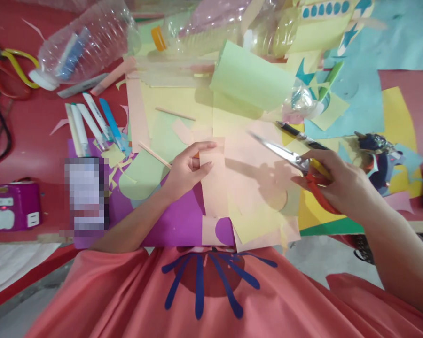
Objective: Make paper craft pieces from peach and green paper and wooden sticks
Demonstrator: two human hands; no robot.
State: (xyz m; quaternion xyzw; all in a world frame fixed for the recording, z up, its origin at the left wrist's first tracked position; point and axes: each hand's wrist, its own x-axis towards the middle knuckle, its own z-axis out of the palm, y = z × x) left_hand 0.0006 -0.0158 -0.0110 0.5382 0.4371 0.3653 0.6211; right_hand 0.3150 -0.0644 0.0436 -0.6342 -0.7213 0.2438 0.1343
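Note:
My left hand pinches the top edge of a pale peach paper strip that lies over purple paper. My right hand is closed around the orange handles of a pair of scissors. The steel blades point up and left over a heap of peach and yellow paper sheets. The blades are apart from the strip. A black pen lies just beyond the scissors.
Clear plastic bottles lie at the back of the red table. A rolled green paper, several markers, wooden sticks, a purple device and a glue gun surround the pile. Blue paper covers the right.

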